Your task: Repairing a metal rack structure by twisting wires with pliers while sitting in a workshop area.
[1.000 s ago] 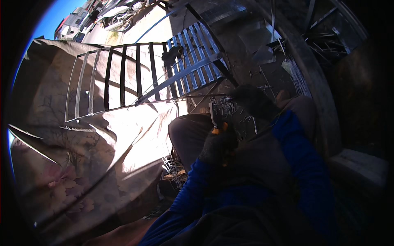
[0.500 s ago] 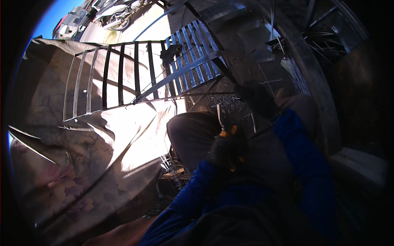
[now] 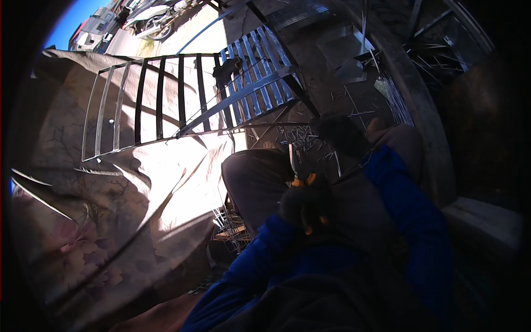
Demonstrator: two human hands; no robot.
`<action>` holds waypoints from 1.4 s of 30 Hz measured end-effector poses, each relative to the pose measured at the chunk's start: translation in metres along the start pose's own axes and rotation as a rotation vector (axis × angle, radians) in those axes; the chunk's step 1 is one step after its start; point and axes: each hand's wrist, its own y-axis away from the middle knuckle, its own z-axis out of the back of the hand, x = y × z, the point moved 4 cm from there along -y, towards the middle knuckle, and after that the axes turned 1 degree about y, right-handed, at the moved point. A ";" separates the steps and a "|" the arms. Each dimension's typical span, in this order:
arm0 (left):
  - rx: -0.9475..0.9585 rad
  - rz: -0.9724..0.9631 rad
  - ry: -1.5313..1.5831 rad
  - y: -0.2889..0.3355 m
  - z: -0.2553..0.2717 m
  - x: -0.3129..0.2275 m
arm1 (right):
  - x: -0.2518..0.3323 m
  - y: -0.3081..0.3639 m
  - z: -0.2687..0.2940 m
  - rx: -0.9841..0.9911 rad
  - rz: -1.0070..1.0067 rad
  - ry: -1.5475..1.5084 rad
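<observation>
My left hand (image 3: 298,203), in a dark glove, is closed around pliers (image 3: 297,181) with orange-yellow handles. Their metal jaws point up and away between my knees. My right hand (image 3: 344,134), also dark-gloved, is closed at the lower end of a dark bar of a slatted metal frame (image 3: 235,100). Deep shadow hides most of its fingers. The frame stands tilted before me, with wide-spaced slats on the left and closer bluish slats on the right. A dark lump (image 3: 225,68) rests against the slats, its kind unclear.
Short metal offcuts (image 3: 298,135) litter the ground beyond my knees. Thin rods (image 3: 394,99) lie in a bundle at the right, beside a long raised edge (image 3: 428,110). A floral cloth (image 3: 110,221) hangs on the left. A motorcycle (image 3: 159,25) stands at the far left.
The whole view has shifted slightly, with the frame and hands appearing a little farther left. The left hand keeps the pliers, and the right hand stays at the bar.
</observation>
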 end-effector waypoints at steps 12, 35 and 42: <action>-0.341 -0.129 -0.331 0.003 0.015 -0.002 | 0.013 -0.009 -0.001 0.119 0.186 0.308; -0.009 0.029 -0.314 0.023 0.014 0.026 | 0.017 0.005 0.005 -0.111 -0.434 -0.317; -0.040 -0.130 -0.352 0.027 -0.008 -0.004 | 0.008 0.007 0.001 -0.063 -0.378 -0.200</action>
